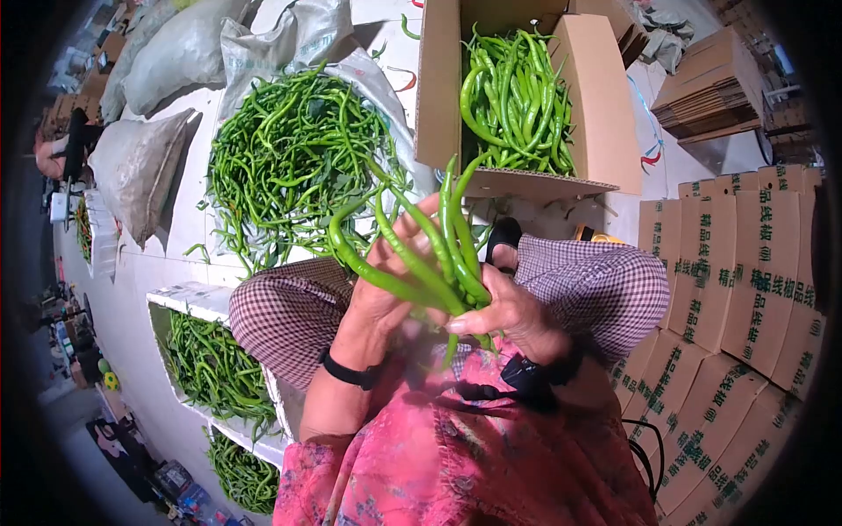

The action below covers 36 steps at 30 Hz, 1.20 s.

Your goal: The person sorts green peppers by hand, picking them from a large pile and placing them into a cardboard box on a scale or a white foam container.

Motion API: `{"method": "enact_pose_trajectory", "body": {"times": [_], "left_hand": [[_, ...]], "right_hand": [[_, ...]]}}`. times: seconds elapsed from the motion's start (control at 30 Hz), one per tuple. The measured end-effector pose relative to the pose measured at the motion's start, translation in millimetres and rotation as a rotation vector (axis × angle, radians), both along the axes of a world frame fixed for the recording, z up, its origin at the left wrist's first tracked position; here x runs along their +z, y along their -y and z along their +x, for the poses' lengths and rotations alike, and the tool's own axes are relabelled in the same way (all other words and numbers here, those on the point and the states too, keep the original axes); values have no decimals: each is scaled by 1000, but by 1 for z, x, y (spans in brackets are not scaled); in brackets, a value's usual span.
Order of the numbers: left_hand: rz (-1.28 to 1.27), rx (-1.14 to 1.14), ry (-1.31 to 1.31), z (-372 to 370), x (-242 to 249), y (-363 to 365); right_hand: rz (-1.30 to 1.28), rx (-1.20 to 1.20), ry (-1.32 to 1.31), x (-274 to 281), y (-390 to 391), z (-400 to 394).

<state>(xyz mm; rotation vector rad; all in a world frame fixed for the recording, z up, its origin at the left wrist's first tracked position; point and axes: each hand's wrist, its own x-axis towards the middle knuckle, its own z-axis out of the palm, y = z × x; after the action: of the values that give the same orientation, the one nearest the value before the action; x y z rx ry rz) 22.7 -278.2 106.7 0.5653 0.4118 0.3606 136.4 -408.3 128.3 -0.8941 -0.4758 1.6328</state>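
Note:
A small bunch of long green chili peppers (pixel 421 267) is held in front of my lap, tips fanning up and away from me. My right hand (pixel 517 316) grips the bunch near its lower end, thumb pressed across it. My left hand (pixel 386 285) is wrapped round the left side and back of the same bunch; some of its fingers are hidden behind the peppers. Beyond my hands, a big heap of green chili peppers (pixel 298 158) lies on an opened white sack (pixel 373 74). An open cardboard box (pixel 601 96) with long peppers laid lengthwise stands ahead to the right.
White foam crates (pixel 180 294) with more peppers stand at my left. Full sacks (pixel 140 171) lie at far left. Printed cartons (pixel 728 289) are stacked on my right, and flattened cardboard (pixel 715 92) lies behind them. My bent knees flank the working space.

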Motion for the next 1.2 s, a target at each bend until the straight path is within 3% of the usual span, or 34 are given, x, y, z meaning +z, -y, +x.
{"method": "enact_pose_trajectory", "body": {"times": [0.1,0.2,0.33,0.47,0.53,0.6,0.67,0.73,0.8,0.87,0.93,0.97,1.03,1.1,1.17,1.2], "left_hand": [[-58,-26,-63,4,-3,-4],[-37,-42,38,2,-11,-7],[167,196,-171,5,23,-12],[181,137,149,-4,18,-37],[-50,253,350,-6,32,-55],[-201,222,565,-17,55,-76],[-99,453,508,-29,75,-98],[436,518,313,-54,98,-121],[784,608,173,-76,127,-135],[1048,631,-22,-103,150,-146],[1121,678,-360,-134,162,-155],[1188,620,-398,-155,156,-166],[1248,536,-803,-200,148,-167],[1299,416,-1070,-261,122,-175],[1386,308,-1310,-358,71,-191],[1493,63,-1564,-389,60,-188]], "right_hand": [[-27,63,-30,1,0,5],[-30,85,-101,-4,1,1],[75,28,-52,-13,-3,-3],[83,143,-114,4,-2,-2],[94,221,-86,13,3,6],[-146,179,-356,24,14,5],[-90,184,-325,3,16,0],[-36,214,-273,-3,18,1],[-88,224,-143,17,17,5],[-228,7,-95,33,20,5],[-277,-123,10,35,22,4],[-177,-131,-2,29,24,9],[-108,-268,-4,39,25,19],[-76,-425,21,63,23,37],[81,-428,27,68,15,70],[120,-440,49,74,9,86]]}}
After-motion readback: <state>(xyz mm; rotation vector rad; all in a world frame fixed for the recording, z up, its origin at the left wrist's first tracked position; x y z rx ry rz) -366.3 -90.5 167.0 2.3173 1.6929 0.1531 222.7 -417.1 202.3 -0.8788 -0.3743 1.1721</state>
